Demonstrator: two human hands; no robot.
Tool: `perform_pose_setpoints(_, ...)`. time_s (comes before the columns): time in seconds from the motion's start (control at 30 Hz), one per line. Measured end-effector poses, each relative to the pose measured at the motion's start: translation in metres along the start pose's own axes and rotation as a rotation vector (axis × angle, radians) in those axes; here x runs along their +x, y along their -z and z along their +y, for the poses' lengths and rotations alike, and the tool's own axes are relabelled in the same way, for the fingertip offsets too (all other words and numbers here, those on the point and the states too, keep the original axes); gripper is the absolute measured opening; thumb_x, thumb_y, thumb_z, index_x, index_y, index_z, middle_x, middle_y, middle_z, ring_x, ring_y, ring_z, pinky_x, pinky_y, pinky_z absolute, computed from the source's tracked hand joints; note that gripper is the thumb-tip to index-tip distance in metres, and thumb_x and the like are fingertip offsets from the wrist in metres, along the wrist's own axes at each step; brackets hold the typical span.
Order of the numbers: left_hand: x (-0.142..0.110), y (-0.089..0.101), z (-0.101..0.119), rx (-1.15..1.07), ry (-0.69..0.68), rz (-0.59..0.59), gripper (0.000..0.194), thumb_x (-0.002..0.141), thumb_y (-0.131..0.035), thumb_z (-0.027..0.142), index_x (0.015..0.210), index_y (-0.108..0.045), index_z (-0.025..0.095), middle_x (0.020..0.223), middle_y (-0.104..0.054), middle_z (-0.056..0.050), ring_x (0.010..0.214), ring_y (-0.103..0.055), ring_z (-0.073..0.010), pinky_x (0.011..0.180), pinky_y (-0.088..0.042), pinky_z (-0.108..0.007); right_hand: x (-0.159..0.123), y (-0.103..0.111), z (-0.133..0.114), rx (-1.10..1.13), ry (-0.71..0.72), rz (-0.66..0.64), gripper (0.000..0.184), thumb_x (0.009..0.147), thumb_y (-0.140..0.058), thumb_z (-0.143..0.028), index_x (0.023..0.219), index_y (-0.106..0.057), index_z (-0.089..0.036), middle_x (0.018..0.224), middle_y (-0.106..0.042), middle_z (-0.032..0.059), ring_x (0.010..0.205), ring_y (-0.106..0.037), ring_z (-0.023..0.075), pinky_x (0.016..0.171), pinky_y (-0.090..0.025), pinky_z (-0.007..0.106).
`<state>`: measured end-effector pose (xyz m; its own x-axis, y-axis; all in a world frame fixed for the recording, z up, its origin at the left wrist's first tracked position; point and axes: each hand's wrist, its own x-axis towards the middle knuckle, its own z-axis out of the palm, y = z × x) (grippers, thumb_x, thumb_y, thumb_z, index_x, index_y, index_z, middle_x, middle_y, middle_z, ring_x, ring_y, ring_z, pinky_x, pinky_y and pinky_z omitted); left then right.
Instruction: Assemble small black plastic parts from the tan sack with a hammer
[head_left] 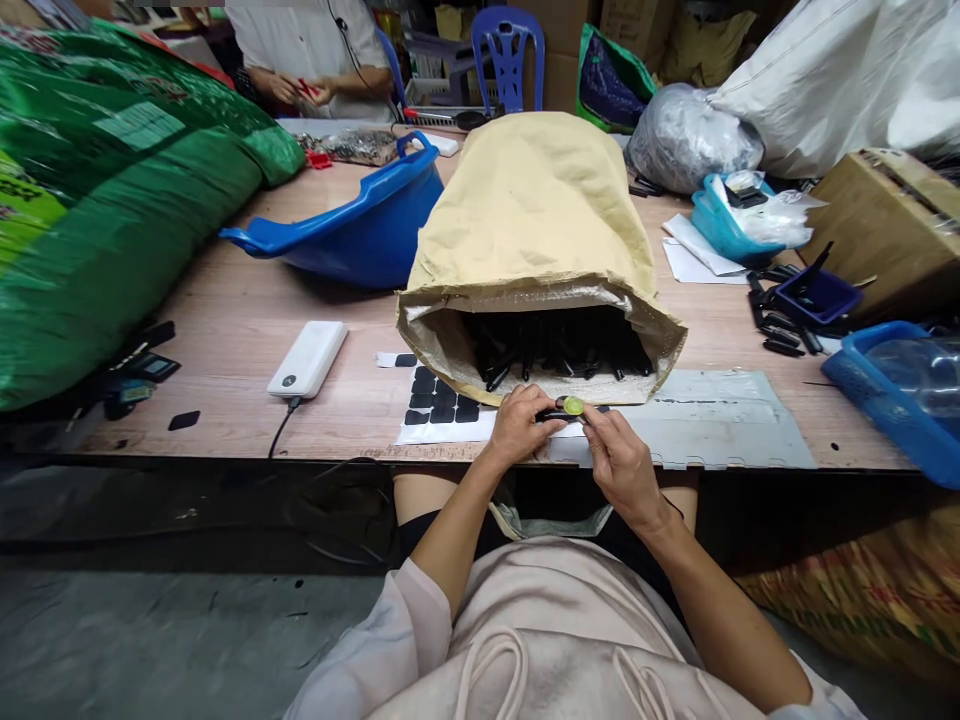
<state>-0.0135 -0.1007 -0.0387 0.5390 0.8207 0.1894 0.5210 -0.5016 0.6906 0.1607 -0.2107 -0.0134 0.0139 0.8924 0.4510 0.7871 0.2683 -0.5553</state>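
My left hand (pixel 519 425) is closed on a slim black plastic piece (pixel 555 414), just in front of the mouth of a paper sack. A small round yellow-green piece (pixel 574 405) shows at the right end of the black piece. My right hand (pixel 622 465) pinches at the edge of this green piece; its other fingers are curled in. The tan sack (pixel 547 200) lies on its side, mouth towards me, with many black plastic pieces (pixel 555 345) inside. Under its left front corner is a white sheet of black rounded-square stickers (pixel 442 400).
A white power bank (pixel 307 358) with a cable and a blue basin (pixel 352 220) are to the left, beside a green sack (pixel 150 200). To the right are a grey sheet (pixel 727 415), a purple tray (pixel 817 297) and a blue basket (pixel 892 400). A person (pixel 315 60) sits opposite.
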Motion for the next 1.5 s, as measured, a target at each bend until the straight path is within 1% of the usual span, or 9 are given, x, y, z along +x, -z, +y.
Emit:
perform_pose_setpoints(0.13,0.000,-0.001,0.000,0.003,0.003,0.008,0.016,0.086,-0.082,0.031,0.100,-0.080,0.024,0.093,-0.068,-0.004,0.096,-0.060,-0.0239,0.088,-0.048,-0.038,-0.003,-0.002,0.001,-0.074,-0.046,-0.051,0.043,0.109,-0.041,-0.030,0.148,-0.059,-0.031,0.093,-0.065,0.0056,0.078,-0.066,0.0172,0.072,-0.056,0.027)
perform_pose_setpoints(0.4,0.000,0.000,0.001,-0.006,0.011,-0.004,0.018,0.085,-0.083,0.030,0.102,-0.081,0.025,0.092,-0.069,-0.004,0.097,-0.060,-0.0240,0.090,-0.047,-0.038,-0.001,0.010,0.001,0.040,-0.050,0.075,0.043,0.109,-0.044,-0.028,0.149,-0.058,-0.028,0.104,-0.068,0.0075,0.093,-0.067,0.0189,0.087,-0.056,0.033)
perform_pose_setpoints(0.6,0.000,-0.001,0.002,-0.001,0.015,0.008,0.019,0.084,-0.083,0.031,0.103,-0.081,0.026,0.092,-0.068,-0.003,0.096,-0.060,-0.0237,0.090,-0.048,-0.039,-0.009,0.005,0.007,-0.020,-0.094,-0.019,0.041,0.109,-0.041,-0.031,0.145,-0.061,-0.027,0.101,-0.068,0.0067,0.091,-0.068,0.0192,0.083,-0.057,0.032)
perform_pose_setpoints(0.7,0.000,-0.001,0.002,-0.002,0.018,0.015,0.018,0.083,-0.083,0.030,0.101,-0.081,0.026,0.092,-0.069,-0.003,0.097,-0.060,-0.0242,0.091,-0.048,-0.039,-0.003,0.010,0.009,-0.031,-0.095,0.032,0.041,0.109,-0.040,-0.033,0.144,-0.061,-0.027,0.103,-0.069,0.0075,0.094,-0.068,0.0194,0.085,-0.056,0.032)
perform_pose_setpoints(0.83,0.000,0.000,0.004,0.015,0.010,0.014,0.017,0.082,-0.083,0.028,0.099,-0.080,0.025,0.092,-0.068,-0.003,0.097,-0.060,-0.0246,0.092,-0.049,-0.039,0.014,0.021,0.024,-0.200,-0.099,0.092,0.038,0.108,-0.043,-0.035,0.137,-0.066,-0.026,0.105,-0.070,0.0073,0.093,-0.067,0.0191,0.080,-0.053,0.030)
perform_pose_setpoints(1.0,0.000,0.000,0.006,0.042,0.004,0.012,0.020,0.081,-0.086,0.032,0.098,-0.079,0.024,0.094,-0.068,-0.004,0.097,-0.060,-0.0250,0.091,-0.048,-0.039,0.028,0.023,0.062,-0.525,-0.034,0.010,0.034,0.105,-0.047,-0.029,0.125,-0.074,-0.022,0.093,-0.069,0.0078,0.086,-0.058,0.0216,0.075,-0.043,0.033)
perform_pose_setpoints(1.17,-0.002,0.000,0.005,0.063,-0.015,-0.006,0.016,0.087,-0.081,0.032,0.099,-0.077,0.023,0.095,-0.068,-0.004,0.099,-0.059,-0.0248,0.091,-0.046,-0.039,0.026,0.014,0.080,-0.543,-0.014,0.025,0.032,0.103,-0.050,-0.027,0.124,-0.072,-0.022,0.096,-0.066,0.0082,0.089,-0.053,0.0227,0.078,-0.040,0.034)
perform_pose_setpoints(1.33,-0.006,0.003,0.006,0.109,-0.075,-0.022,0.018,0.100,-0.064,0.037,0.104,-0.074,0.023,0.099,-0.068,-0.006,0.098,-0.057,-0.0243,0.090,-0.044,-0.039,0.025,0.011,0.079,-0.538,-0.033,0.029,0.029,0.102,-0.050,-0.029,0.119,-0.073,-0.022,0.096,-0.065,0.0077,0.090,-0.053,0.0226,0.080,-0.040,0.034)
perform_pose_setpoints(1.5,-0.017,0.005,0.017,0.085,-0.197,-0.067,0.025,0.104,-0.054,0.039,0.102,-0.072,0.021,0.101,-0.069,-0.008,0.096,-0.057,-0.0240,0.088,-0.043,-0.040,0.026,0.012,0.077,-0.551,-0.025,0.031,0.029,0.102,-0.050,-0.030,0.117,-0.073,-0.022,0.095,-0.065,0.0077,0.089,-0.053,0.0226,0.080,-0.041,0.034)
